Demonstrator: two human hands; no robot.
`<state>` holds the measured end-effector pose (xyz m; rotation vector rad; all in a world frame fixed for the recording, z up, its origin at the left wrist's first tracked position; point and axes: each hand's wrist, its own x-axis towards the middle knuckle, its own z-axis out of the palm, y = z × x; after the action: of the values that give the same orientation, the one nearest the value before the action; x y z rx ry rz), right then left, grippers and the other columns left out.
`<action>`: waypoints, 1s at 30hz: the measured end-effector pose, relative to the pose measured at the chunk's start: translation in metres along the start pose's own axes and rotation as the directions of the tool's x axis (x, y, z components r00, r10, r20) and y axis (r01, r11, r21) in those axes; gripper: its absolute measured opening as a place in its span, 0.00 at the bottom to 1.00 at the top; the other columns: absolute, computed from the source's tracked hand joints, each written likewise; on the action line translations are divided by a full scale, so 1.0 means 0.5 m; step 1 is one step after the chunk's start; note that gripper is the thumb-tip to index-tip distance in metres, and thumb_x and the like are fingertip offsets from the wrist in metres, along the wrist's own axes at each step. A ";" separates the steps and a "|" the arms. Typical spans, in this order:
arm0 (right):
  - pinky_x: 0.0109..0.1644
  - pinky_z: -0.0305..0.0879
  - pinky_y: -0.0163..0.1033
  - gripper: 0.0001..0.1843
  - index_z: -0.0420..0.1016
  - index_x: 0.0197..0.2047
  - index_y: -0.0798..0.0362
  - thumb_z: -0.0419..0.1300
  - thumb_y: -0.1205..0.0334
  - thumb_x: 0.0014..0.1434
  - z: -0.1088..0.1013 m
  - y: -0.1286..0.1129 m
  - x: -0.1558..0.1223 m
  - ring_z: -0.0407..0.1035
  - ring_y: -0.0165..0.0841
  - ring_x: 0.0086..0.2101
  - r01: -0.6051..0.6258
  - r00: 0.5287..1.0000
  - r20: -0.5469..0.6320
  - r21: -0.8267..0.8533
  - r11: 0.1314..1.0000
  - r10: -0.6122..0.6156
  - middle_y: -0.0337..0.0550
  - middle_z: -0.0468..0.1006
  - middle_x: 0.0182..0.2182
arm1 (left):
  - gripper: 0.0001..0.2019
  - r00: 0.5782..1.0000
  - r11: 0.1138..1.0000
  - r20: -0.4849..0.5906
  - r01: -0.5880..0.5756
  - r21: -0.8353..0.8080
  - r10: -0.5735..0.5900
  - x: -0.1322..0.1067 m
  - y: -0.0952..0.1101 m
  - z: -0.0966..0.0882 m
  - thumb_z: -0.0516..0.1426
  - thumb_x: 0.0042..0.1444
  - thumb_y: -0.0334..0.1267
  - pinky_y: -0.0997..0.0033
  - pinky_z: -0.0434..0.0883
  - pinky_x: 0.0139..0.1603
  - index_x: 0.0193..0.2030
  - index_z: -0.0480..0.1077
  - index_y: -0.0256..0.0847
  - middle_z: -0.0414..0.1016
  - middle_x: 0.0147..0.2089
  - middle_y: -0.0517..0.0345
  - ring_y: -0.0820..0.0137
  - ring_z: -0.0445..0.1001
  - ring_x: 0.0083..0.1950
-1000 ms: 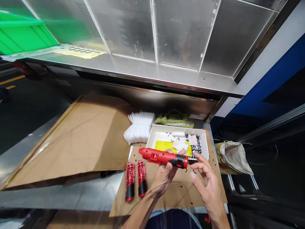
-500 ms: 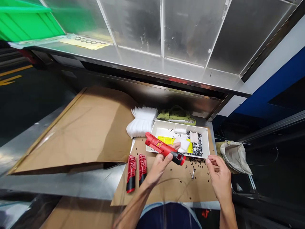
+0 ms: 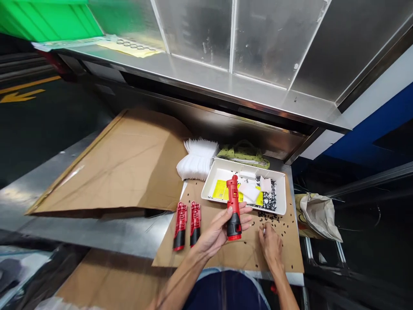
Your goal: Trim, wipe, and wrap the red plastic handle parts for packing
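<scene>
Head view: left hand (image 3: 219,228) just swung the red shell (image 3: 232,198) round — it now points away, at the tray's (image 3: 281,193) near side, cradled in loose fingers. Right hand (image 3: 270,243) dropped from the tray's corner to the board (image 3: 232,256) in front, fingers bunched; can't tell whether they've gripped anything. Seems the work's shifting to that hand. Count: one shell held, two spare shells (image 3: 180,226) front-left of the tray, one tray — black bits (image 3: 269,203) uncountable.

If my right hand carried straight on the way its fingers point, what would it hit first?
Your right hand would likely first meet the loose black pieces, then the near wall of the white tray; its height is unclear, so it might pass above them.
</scene>
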<state>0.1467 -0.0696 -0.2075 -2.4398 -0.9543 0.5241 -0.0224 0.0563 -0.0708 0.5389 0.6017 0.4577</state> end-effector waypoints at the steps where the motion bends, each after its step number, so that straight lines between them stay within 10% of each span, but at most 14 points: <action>1: 0.35 0.69 0.40 0.20 0.71 0.45 0.55 0.52 0.47 0.63 -0.019 -0.001 -0.004 0.77 0.40 0.31 0.013 1.000 -0.015 0.057 0.998 -0.013 0.48 0.80 0.30 | 0.24 1.000 1.000 -0.023 -0.016 0.021 0.017 -0.002 0.000 0.006 0.62 0.58 0.49 0.68 0.74 0.45 0.57 0.73 0.36 0.80 0.49 0.43 0.66 0.79 0.42; 5: 0.40 0.75 0.39 0.31 0.62 0.59 0.58 0.52 0.43 0.64 -0.122 -0.041 -0.053 0.78 0.36 0.36 0.081 0.991 -0.125 0.367 0.927 -0.037 0.49 0.80 0.38 | 0.25 0.997 0.997 -0.048 -0.062 0.038 0.064 -0.016 0.004 0.032 0.58 0.60 0.55 0.78 0.71 0.31 0.52 0.76 0.35 0.81 0.46 0.45 0.75 0.74 0.29; 11: 0.39 0.79 0.39 0.22 0.70 0.53 0.53 0.67 0.64 0.56 -0.239 -0.149 -0.156 0.80 0.38 0.38 0.449 0.873 -0.474 0.690 0.568 -0.114 0.46 0.81 0.38 | 0.14 0.995 0.976 0.091 0.053 -0.213 -0.034 -0.035 0.001 0.071 0.58 0.62 0.44 0.59 0.74 0.52 0.40 0.79 0.34 0.81 0.44 0.44 0.58 0.78 0.50; 16: 0.40 0.80 0.40 0.14 0.74 0.47 0.51 0.67 0.65 0.57 -0.239 -0.195 -0.195 0.80 0.40 0.40 0.708 0.685 -0.630 0.458 0.538 -0.366 0.46 0.82 0.38 | 0.22 0.979 0.944 0.202 0.095 -0.316 -0.031 -0.043 -0.021 0.077 0.68 0.51 0.45 0.52 0.72 0.57 0.52 0.75 0.41 0.82 0.41 0.50 0.54 0.78 0.53; 21: 0.42 0.80 0.40 0.14 0.73 0.46 0.50 0.68 0.66 0.57 -0.215 -0.212 -0.226 0.81 0.39 0.40 0.642 0.728 -0.607 0.442 0.626 -0.318 0.45 0.84 0.39 | 0.23 0.985 0.936 0.162 0.117 -0.331 -0.066 -0.059 -0.027 0.096 0.67 0.52 0.45 0.59 0.74 0.52 0.54 0.73 0.42 0.81 0.42 0.53 0.55 0.79 0.52; 30: 0.36 0.82 0.40 0.12 0.73 0.45 0.53 0.67 0.70 0.57 -0.215 -0.193 -0.221 0.81 0.43 0.36 0.752 0.637 -0.618 0.369 0.546 -0.461 0.47 0.85 0.38 | 0.24 0.994 0.959 0.088 0.080 -0.273 -0.058 -0.086 -0.006 0.132 0.66 0.53 0.50 0.70 0.77 0.44 0.52 0.76 0.39 0.78 0.47 0.49 0.65 0.78 0.47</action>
<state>0.0738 -0.1154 -0.0472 -1.3760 -1.1435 -0.0400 -0.0115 0.0085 -0.0093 0.2675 0.4687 0.4436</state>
